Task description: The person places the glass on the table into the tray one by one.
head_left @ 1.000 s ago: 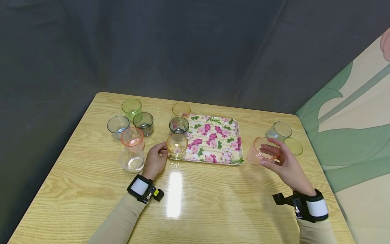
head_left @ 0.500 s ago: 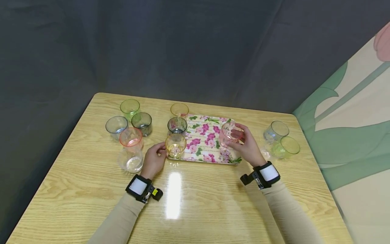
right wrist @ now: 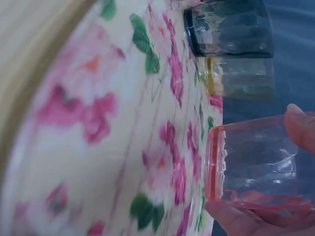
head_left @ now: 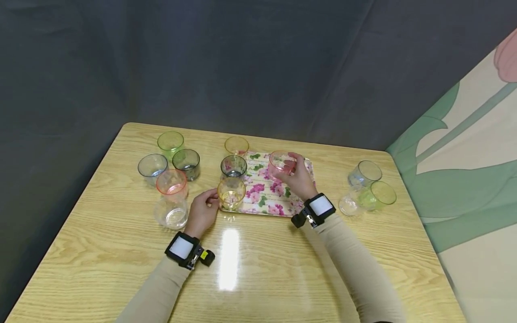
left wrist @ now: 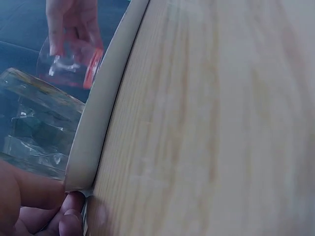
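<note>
My right hand [head_left: 300,179] grips a pink clear cup [head_left: 278,171] by its sides, over the back right part of the flowered tray [head_left: 258,197]. In the right wrist view the cup's thick base [right wrist: 215,164] faces the tray, at or just above its surface; I cannot tell if they touch. My left hand [head_left: 202,214] holds the tray's front left corner, its thumb and fingers at the rim [left wrist: 101,118] in the left wrist view. Along the tray's left side stand a yellow cup [head_left: 231,199], a dark grey cup [head_left: 234,170] and another yellow cup [head_left: 237,146], all upright.
Left of the tray is a cluster of cups: green [head_left: 170,142], blue-grey [head_left: 152,168], dark grey [head_left: 187,163], red-orange [head_left: 172,184] and colourless [head_left: 173,215]. At right stand a bluish cup [head_left: 365,174], a yellow-green cup [head_left: 377,196] and a low clear cup [head_left: 349,205].
My right hand has carried the pink cup leftward from the table's right side to over the tray's back right part. The left hand has stayed at the tray's corner.
</note>
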`<state>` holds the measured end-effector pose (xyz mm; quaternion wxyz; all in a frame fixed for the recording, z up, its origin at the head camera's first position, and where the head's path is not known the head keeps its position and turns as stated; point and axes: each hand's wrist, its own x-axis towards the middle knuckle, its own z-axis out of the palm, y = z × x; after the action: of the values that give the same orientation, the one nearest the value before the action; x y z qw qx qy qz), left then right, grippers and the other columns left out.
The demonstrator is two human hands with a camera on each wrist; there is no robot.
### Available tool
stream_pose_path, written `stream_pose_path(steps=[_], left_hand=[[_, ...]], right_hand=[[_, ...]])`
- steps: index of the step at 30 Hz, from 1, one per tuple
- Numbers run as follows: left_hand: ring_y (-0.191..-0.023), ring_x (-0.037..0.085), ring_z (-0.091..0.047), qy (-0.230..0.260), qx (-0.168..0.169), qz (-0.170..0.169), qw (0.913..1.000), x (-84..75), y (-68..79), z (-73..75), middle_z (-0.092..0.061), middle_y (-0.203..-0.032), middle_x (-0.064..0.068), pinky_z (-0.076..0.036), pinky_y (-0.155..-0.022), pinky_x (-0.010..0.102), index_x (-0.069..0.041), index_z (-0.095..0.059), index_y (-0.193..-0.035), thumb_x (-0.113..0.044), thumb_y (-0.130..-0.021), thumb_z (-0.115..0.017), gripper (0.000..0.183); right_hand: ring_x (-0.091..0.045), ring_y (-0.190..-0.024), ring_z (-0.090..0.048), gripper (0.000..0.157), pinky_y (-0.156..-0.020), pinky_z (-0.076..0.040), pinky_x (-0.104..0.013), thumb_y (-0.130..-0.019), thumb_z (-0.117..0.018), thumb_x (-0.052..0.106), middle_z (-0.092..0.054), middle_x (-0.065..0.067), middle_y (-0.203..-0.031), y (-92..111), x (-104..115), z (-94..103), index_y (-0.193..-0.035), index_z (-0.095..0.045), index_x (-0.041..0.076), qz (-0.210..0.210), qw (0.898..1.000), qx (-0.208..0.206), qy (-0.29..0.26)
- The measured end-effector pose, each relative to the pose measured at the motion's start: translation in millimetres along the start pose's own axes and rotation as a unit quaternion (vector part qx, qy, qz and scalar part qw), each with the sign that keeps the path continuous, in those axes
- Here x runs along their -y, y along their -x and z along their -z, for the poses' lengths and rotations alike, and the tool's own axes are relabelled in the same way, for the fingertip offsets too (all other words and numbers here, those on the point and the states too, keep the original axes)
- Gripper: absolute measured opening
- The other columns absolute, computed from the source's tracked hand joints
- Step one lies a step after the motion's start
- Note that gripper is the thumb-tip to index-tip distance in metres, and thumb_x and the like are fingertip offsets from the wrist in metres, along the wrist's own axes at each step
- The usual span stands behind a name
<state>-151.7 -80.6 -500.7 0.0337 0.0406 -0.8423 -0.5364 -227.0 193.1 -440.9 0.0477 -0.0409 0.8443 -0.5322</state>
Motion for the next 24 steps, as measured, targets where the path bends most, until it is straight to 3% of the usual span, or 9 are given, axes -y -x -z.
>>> stream_pose_path(steps=[7,16,24], left_hand=[[-0.088,0.024,-0.059,0.005,-0.001,0.002,1.0000,0.5,-1.0,0.3,-0.067,-0.102,0.019,-0.047,-0.079,0.038,0.001,-0.061,-0.120,-0.002,-0.087,-0.057,0.034],[-0.088,0.023,-0.060,0.005,-0.004,0.002,1.0000,1.4,-1.9,-2.0,-0.067,-0.103,0.018,-0.048,-0.080,0.039,0.000,-0.062,-0.120,-0.003,-0.086,-0.059,0.035],[-0.088,0.023,-0.059,0.006,-0.006,0.005,1.0000,1.9,-1.7,-1.4,-0.067,-0.102,0.018,-0.047,-0.079,0.038,0.000,-0.062,-0.120,-0.003,-0.087,-0.058,0.034]], right_hand=[[-0.025,-0.101,-0.047,0.081,-0.081,-0.046,-0.039,-0.083,-0.072,0.023,-0.043,-0.024,-0.135,-23,4,-23.6,-0.144,-0.020,0.009,-0.023,1.000,-0.001,0.003],[-0.021,-0.084,-0.044,0.078,-0.078,-0.043,-0.039,-0.085,-0.069,0.016,-0.046,-0.026,-0.126,-36,4,-43.8,-0.143,-0.017,0.008,-0.014,1.000,-0.007,-0.013],[-0.023,-0.097,-0.047,0.081,-0.088,-0.046,-0.044,-0.084,-0.071,0.022,-0.041,-0.023,-0.138,-45,4,-52.0,-0.143,-0.018,0.011,-0.024,1.000,-0.011,0.010]])
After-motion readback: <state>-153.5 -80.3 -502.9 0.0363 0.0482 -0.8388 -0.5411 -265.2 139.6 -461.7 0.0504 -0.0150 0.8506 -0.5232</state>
